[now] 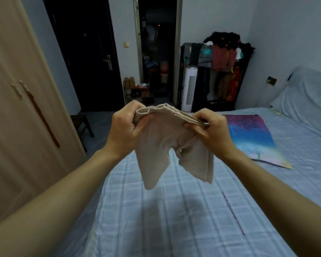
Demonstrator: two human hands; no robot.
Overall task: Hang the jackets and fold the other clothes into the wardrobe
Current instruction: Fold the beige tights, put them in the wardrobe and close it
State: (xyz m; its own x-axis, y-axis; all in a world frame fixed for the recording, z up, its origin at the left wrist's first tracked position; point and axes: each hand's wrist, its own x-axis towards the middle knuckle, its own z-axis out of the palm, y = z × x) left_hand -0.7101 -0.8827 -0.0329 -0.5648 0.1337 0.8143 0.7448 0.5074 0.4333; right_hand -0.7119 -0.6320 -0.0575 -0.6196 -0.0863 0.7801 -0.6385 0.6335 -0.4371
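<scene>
A small beige garment [167,143], shaped like shorts with two short legs, hangs in the air above the bed [174,210]. My left hand [124,125] grips the left end of its bunched waistband. My right hand [211,128] pinches the right end of the same waistband. Both legs dangle free below my hands, clear of the sheet. The wardrobe [17,108], light wood with its doors closed and two handles, stands at the left.
A colourful purple and blue sheet [252,138] lies on the bed to the right. A rack piled with clothes [222,67] and a white tower fan [188,88] stand at the back. A dark stool [82,125] sits by the wardrobe, near a dark door [85,52].
</scene>
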